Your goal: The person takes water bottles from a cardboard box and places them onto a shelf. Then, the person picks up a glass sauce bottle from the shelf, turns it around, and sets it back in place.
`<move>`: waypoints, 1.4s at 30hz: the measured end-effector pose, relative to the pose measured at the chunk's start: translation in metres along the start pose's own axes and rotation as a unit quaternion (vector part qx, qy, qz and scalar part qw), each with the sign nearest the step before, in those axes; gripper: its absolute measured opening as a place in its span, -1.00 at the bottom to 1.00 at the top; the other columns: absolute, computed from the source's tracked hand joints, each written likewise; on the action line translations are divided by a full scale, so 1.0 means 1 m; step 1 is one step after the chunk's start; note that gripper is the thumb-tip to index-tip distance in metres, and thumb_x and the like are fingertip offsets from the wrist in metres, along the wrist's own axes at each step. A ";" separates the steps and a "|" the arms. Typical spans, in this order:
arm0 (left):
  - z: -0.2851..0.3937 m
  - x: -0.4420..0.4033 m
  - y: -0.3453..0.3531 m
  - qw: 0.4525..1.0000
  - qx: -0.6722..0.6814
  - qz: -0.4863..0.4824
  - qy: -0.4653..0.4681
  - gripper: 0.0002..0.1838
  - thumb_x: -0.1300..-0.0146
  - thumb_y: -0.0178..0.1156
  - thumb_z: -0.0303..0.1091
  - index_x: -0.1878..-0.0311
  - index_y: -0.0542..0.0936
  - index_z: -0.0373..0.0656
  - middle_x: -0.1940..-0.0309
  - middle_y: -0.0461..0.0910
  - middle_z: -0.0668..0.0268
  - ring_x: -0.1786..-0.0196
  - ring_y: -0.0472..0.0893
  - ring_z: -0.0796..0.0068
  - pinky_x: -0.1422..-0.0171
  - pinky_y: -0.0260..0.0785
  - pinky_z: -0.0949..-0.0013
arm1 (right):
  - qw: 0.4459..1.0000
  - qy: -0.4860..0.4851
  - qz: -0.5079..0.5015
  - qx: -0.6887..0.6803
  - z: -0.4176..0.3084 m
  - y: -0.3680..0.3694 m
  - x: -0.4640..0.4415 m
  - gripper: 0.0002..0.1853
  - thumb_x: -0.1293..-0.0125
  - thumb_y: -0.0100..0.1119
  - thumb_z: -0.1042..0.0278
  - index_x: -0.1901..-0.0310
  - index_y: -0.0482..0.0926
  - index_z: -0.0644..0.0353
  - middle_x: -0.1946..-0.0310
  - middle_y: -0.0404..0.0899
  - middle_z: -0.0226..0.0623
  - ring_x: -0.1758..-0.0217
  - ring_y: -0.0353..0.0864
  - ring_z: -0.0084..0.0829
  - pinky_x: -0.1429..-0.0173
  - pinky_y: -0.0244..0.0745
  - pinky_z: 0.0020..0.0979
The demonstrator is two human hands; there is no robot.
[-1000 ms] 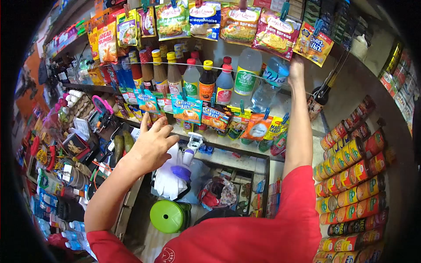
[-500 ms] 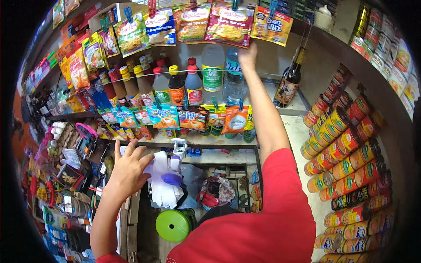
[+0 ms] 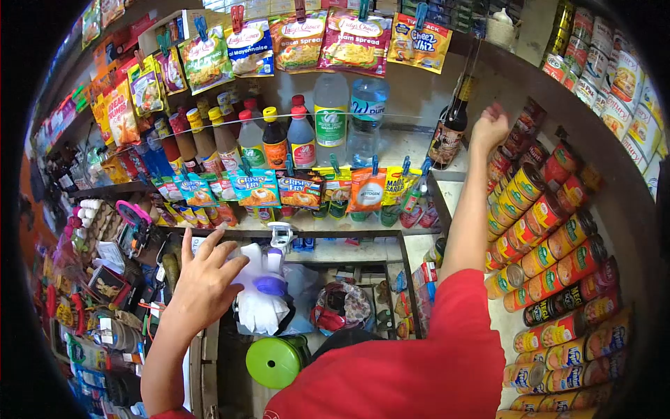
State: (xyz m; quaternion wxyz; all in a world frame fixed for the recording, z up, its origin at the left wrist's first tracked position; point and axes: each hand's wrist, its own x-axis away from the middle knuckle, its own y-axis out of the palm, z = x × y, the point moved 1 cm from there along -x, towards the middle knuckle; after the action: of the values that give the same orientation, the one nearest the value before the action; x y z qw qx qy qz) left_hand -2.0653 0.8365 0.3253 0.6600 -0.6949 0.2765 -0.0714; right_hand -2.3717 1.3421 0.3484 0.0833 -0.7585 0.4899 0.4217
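Watching from far through the head camera, I see that the right hand (image 3: 492,127) has left the water bottle (image 3: 367,109), where it was half a second ago, and is now to the right of the dark bottle (image 3: 449,137). The water bottle, tilted one second ago, now stands upright on the shelf (image 3: 412,151), just beside the green-label bottle (image 3: 331,126). The left hand (image 3: 206,278) has kept almost the same spread shape.

The water bottle is of clear plastic, with a narrowed waist and a blue label; the dark bottle looks like glass, with a slim neck. In front runs a thin cord (image 3: 279,115) (it crosses several bottles), and below it hang shiny flat sachets (image 3: 255,188). On the right side, round cans (image 3: 541,253) lie in stacked rows.

The left fingers are apart, with nothing between them. The right fingers are bent and small in the view, so I cannot tell if they touch each other. From them, the water bottle is to the left, well apart, with the dark bottle between
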 end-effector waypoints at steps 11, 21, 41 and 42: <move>0.019 -0.023 0.002 0.996 0.034 0.063 0.050 -0.59 0.05 0.37 -0.40 0.06 0.56 -0.10 -0.02 0.52 0.22 -0.31 0.38 0.10 -0.47 -0.16 -0.37 | 0.941 -0.016 -0.245 0.232 0.019 0.053 -0.039 -0.57 0.01 0.36 0.33 0.06 0.58 0.25 0.18 0.66 0.02 0.03 0.64 -0.02 -0.07 0.46 -0.16; -0.012 0.015 0.020 0.994 0.065 0.023 -0.087 -0.54 0.20 0.42 -0.45 0.11 0.58 -0.13 -0.01 0.52 0.18 -0.33 0.36 0.03 -0.49 -0.19 -0.35 | 0.911 -0.012 -0.210 0.355 0.054 0.040 -0.092 -0.53 -0.04 0.18 0.35 -0.02 0.54 0.40 -0.01 0.55 0.23 -0.19 0.51 0.05 -0.17 0.45 -0.16; -0.029 0.032 0.059 0.981 0.121 -0.049 -0.141 -0.48 0.26 0.45 -0.48 0.09 0.60 -0.15 -0.01 0.53 0.18 -0.31 0.36 0.01 -0.51 -0.15 -0.24 | 0.967 -0.019 -0.026 0.252 0.154 0.009 -0.161 -0.68 -0.07 0.25 0.35 0.15 0.63 0.34 0.07 0.64 -0.05 0.05 0.64 -0.19 0.00 0.48 -0.22; -0.030 0.034 0.061 0.981 0.123 -0.048 -0.142 -0.48 0.26 0.45 -0.48 0.08 0.60 -0.15 -0.01 0.53 0.18 -0.31 0.36 0.01 -0.52 -0.15 -0.24 | 0.965 -0.008 -0.021 0.263 0.152 0.008 -0.164 -0.66 -0.03 0.30 0.34 0.16 0.63 0.37 0.08 0.65 -0.05 0.06 0.64 -0.21 0.01 0.48 -0.23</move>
State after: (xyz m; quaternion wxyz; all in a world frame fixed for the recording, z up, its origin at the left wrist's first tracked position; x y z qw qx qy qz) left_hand -2.0682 0.7958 0.2613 0.7686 -0.6241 0.1355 -0.0364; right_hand -2.4895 1.5302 0.3731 0.2923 -0.7168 0.5668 0.2819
